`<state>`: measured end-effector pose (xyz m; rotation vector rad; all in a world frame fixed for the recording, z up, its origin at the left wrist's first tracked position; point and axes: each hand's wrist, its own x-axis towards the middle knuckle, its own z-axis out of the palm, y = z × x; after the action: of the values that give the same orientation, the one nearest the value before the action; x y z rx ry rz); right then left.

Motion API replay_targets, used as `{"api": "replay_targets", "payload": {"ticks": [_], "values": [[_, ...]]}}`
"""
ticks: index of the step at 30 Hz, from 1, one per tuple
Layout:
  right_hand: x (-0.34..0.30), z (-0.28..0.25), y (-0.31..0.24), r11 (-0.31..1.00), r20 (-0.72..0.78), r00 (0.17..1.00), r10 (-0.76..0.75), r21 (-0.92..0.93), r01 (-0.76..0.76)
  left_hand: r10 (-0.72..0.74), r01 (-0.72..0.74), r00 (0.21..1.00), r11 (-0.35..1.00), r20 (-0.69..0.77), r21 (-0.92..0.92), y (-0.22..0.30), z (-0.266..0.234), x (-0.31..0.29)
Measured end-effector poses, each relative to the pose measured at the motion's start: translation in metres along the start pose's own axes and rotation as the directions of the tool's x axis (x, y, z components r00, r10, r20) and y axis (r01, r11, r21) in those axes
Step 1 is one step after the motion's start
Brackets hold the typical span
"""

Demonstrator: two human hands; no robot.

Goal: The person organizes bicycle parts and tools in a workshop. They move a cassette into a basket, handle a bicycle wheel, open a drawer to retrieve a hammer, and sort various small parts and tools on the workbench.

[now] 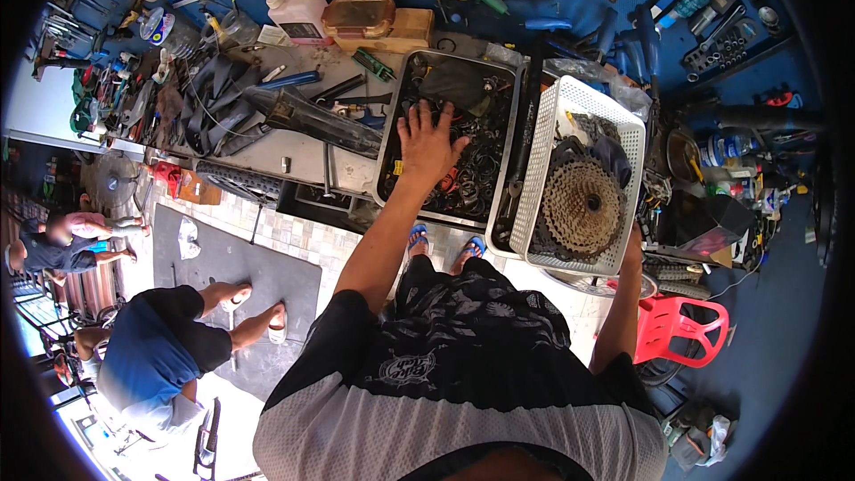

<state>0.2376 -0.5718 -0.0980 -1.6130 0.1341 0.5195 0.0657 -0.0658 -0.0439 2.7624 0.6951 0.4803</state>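
Observation:
My left hand lies over a metal tray of small dark parts and rings, its fingers spread and touching the parts. Just right of that tray, a white perforated plastic basket overlaps another dark tray edge. In the basket sits a large, worn bicycle cassette, with more dark parts behind it. My right hand is at the basket's near right side, gripping its wall; most of its fingers are hidden by the basket.
Tools hang on the blue wall behind the bench. Left lie black straps and a pink jug. A red plastic chair stands to my right. On the left, a person bends over a dark mat; others are farther off.

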Motion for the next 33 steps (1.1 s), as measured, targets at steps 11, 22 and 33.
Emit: {"api": "replay_targets", "payload": {"ticks": [11, 22, 33], "values": [[-0.007, -0.001, 0.0, 0.999, 0.068, 0.997, -0.032, 0.004, 0.032, 0.311, -0.266, 0.919, 0.943, 0.241, -0.201, 0.051, -0.014, -0.061], [-0.001, -0.005, 0.007, 0.997, 0.028, 0.999, 0.04, 0.06, -0.042, 0.307, -0.312, 0.947, 0.949, 0.099, 0.048, 0.017, 0.007, 0.053], [-0.007, -0.008, 0.01, 0.992, 0.117, 0.985, -0.126, 0.017, 0.125, 0.267, -0.276, 0.953, 0.96, 0.14, 0.049, -0.017, -0.025, 0.004]]}}
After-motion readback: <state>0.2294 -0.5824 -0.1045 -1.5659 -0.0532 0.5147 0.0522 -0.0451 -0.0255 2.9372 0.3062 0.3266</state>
